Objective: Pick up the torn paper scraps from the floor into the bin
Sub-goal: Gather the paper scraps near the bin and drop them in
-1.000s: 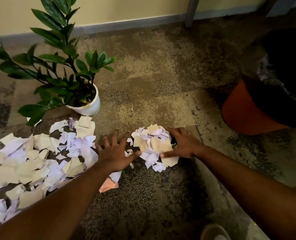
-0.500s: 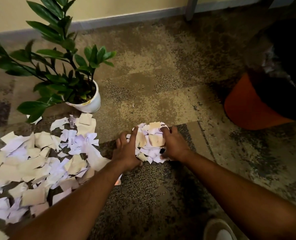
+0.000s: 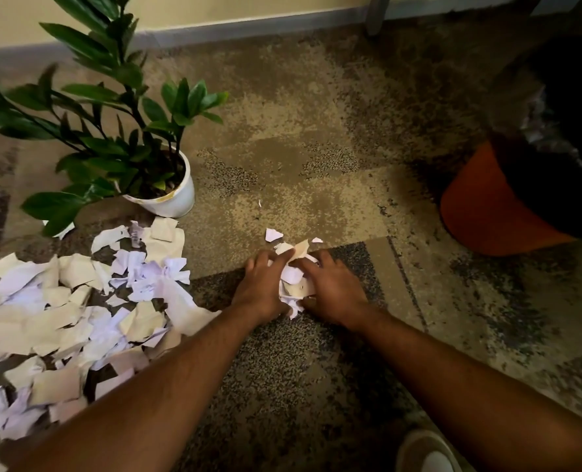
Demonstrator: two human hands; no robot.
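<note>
Indoor room, likely office: mottled carpet tiles [image 3: 282,158], grey skirting board [image 3: 248,27], potted plant [image 3: 160,185] far left, lined orange bin [image 3: 487,206] right.

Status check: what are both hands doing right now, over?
Left hand, right hand pressed around white and tan paper scraps. Orange bin right, path clear. Large scrap pile remains left.

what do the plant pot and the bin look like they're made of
Plant pot: glossy white, probably glazed ceramic or smooth plastic; it catches a soft sheen and has yellowish stains near the rim. Bin: matte orange, likely plastic, with an even, seamless wall and a dark liner draped over its top, seemingly thin plastic film.
</note>
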